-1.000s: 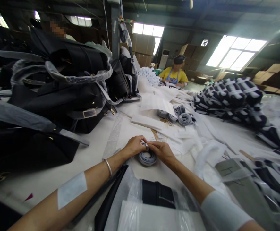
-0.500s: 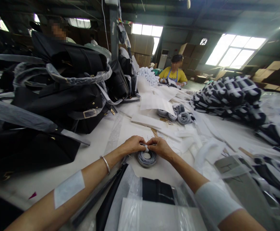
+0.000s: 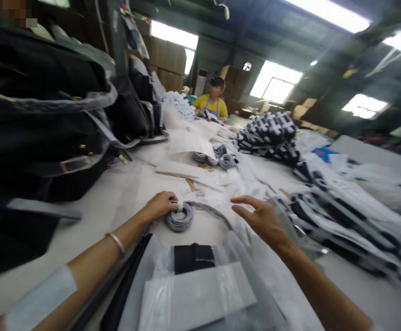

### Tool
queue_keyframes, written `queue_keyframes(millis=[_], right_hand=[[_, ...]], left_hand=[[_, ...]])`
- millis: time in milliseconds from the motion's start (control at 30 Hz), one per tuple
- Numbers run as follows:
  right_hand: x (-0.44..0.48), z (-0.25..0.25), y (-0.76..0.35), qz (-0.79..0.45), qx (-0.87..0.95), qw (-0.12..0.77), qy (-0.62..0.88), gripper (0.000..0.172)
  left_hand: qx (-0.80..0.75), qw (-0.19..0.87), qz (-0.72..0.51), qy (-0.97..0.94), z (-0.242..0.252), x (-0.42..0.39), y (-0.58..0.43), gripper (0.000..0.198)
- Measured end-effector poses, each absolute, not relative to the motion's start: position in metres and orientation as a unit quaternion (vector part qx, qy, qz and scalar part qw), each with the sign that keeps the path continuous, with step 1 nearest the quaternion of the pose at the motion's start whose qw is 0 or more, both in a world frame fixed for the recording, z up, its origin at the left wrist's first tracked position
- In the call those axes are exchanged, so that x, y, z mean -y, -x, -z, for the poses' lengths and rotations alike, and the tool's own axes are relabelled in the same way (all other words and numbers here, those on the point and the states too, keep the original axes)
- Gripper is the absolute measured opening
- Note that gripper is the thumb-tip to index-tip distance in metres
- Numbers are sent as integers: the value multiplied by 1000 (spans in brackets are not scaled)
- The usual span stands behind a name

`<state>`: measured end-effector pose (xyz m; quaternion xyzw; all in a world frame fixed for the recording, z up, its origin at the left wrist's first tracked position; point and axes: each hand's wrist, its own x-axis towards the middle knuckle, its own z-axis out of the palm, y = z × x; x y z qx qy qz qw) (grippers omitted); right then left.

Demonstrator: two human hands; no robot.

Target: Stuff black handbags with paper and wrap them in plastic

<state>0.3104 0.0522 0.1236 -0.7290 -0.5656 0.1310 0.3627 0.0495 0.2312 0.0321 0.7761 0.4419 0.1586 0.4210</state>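
Observation:
My left hand (image 3: 163,205) is closed, its fingertips pinching the upper left edge of a coiled strap (image 3: 179,222) wrapped in greyish clear film. A bit of white shows on the coil beside the fingertips. One length of the strap runs from the coil to the right and bends down toward me. Off to the right, my right hand (image 3: 255,216) hangs with thumb and fingers apart, holding nothing and not touching the strap. Close in front of me lies a black bag (image 3: 194,258), partly covered by clear plastic and a white sheet (image 3: 200,292).
Black bags (image 3: 48,119) with film-wrapped straps are stacked at the left. More coiled straps (image 3: 226,161) lie mid-table near white foam sheets (image 3: 189,145). A pile of black-and-white bundles (image 3: 269,135) and long wrapped straps (image 3: 345,230) fill the right. A person in yellow (image 3: 214,103) works at the far end.
My right hand has let go of the coil and moved right, its fingers spreading. A length of strap now stretches out from the coil. The view has turned right.

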Motion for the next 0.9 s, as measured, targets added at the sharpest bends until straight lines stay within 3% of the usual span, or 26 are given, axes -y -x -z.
queue_keyframes(millis=[133,233,433,667,900], right_hand=[[46,-150,-390,-58,411,384,825,36],[101,-142,-437,-71,314,361,875,39],[121,-111,-480,-136,261,395,870,53],[97,-113,-504,-283,264,373,843,35],[104,-116,-508,-268,276,442,811,32]], left_hand=[[-428,450,-159,-768,-26,-243,-53,34],[-429,466,-152,-759,-21,-249,-56,37],[-447,479,-149,-741,-25,-245,-58,40],[-453,491,-160,-727,-29,-241,-60,37],[-469,487,-161,-719,-27,-239,-61,34]])
